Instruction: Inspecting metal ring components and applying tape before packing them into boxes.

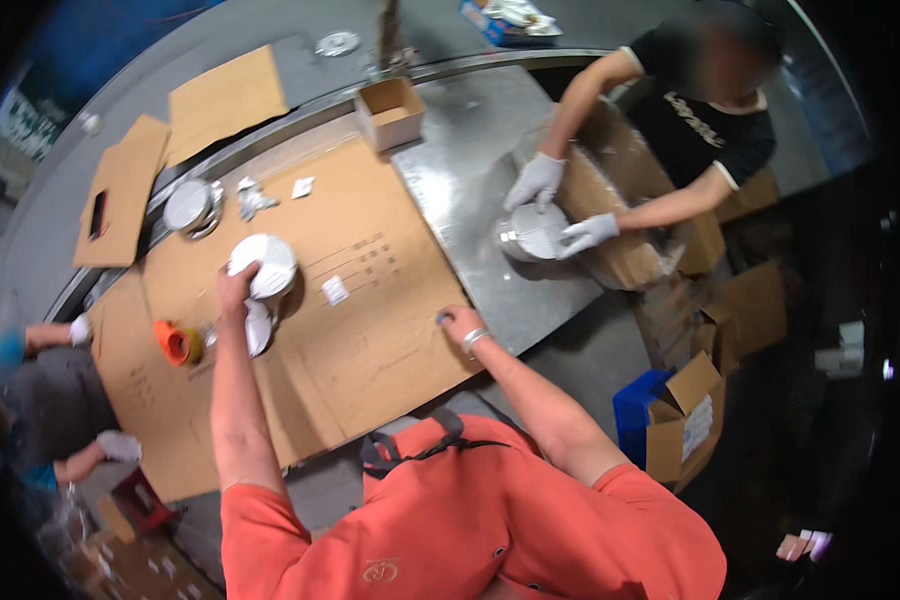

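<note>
My left hand (235, 290) grips the edge of a round white disc with a perforated face (266, 262), raised over the cardboard sheet (370, 340). Beneath my left forearm and wrist lies another round pale piece (258, 328), partly hidden. To its left is an orange tape dispenser (173, 343). My right hand (460, 325) is near the sheet's right edge, its fingers closed around something small and bluish, too small to name. A bracelet circles that wrist. A white paper slip (334, 290) lies between my hands.
Across the metal table (480, 180), a co-worker's white-gloved hands (538, 182) hold a stack of round discs (535, 232). Farther back stand a small open box (390, 112) and another disc stack (190, 207). Another person works at left. A blue bin (635, 410) and cartons (685, 425) stand right.
</note>
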A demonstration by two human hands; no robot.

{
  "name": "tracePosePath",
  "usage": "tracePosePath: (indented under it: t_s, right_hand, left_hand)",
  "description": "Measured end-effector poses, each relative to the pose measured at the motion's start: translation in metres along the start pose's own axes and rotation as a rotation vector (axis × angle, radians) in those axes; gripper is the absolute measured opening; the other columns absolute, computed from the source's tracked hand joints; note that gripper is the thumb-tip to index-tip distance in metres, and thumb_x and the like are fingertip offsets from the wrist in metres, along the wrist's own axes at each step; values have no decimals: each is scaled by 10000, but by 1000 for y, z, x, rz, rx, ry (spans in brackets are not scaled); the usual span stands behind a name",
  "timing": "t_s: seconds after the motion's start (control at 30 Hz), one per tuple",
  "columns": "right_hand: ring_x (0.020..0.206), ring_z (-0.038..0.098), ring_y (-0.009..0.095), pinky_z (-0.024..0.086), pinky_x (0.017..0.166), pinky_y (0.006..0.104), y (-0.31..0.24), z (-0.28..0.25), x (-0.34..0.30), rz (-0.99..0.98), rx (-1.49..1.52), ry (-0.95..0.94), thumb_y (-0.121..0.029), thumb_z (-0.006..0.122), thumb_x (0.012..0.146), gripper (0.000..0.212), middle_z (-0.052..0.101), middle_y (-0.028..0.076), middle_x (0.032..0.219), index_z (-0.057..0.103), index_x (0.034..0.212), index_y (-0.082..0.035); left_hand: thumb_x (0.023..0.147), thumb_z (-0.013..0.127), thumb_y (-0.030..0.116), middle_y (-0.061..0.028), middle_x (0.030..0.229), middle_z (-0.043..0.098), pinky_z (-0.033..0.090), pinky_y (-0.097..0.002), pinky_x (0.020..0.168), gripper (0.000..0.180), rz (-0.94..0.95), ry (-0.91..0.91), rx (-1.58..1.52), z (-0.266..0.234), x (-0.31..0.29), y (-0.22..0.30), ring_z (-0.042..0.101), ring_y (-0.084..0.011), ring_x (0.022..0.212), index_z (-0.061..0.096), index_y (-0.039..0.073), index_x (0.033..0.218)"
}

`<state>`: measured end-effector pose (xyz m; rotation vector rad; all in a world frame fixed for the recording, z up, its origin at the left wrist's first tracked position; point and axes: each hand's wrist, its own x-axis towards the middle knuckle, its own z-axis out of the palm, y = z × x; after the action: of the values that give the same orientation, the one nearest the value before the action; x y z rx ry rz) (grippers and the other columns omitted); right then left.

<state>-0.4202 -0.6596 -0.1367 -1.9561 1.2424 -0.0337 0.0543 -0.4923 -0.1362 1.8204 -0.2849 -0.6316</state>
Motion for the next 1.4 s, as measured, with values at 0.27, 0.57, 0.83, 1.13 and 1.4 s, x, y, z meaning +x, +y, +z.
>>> tracePosePath:
  t_s: [0.27,0.57,0.83,1.13,1.4]
  right_hand:
    - [1268,474,359,433,1000,399,-30,-14,1,-135,236,-213,-237,703,816,711,463,241,1397,380,1399,10]
    - [1303,414,254,423,998,341,-80,-7,-9,9,984,-856,-316,779,788,1108,360,199,1460,7,1526,-18]
    - [1337,396,345,352,1092,368,-65,13,-14,-347,276,-549,-85,746,680,1019,365,264,1439,138,1490,23]
    - [1395,264,416,248,1164,401,-38,45,-46,-515,123,-291,25,630,712,986,239,299,1488,22,1488,45]
    - [1231,454,427,379,1061,428,-36,29,-45,-588,40,-260,37,645,723,860,467,278,1306,194,1455,37]
  left_hand:
    - [751,717,-39,-186,1199,581,507,-361,956,673,-152,-133,-524,68,-156,60,612,-272,1063,394,-69,1341]
    - [720,782,118,-128,1229,566,430,-353,1014,755,-137,-262,-632,107,-262,1,554,-226,1141,409,0,1366]
    - [687,827,120,-185,1352,454,385,-372,1063,972,3,-207,-106,114,-279,-37,478,-294,1241,245,-21,1453]
    - [697,743,-13,-177,1466,301,321,-387,1110,1130,203,-245,81,131,-305,-63,375,-300,1320,-4,91,1538]
    - [651,656,-92,-242,1396,346,321,-413,1111,929,392,-230,402,122,-308,-47,387,-411,1291,199,10,1453]
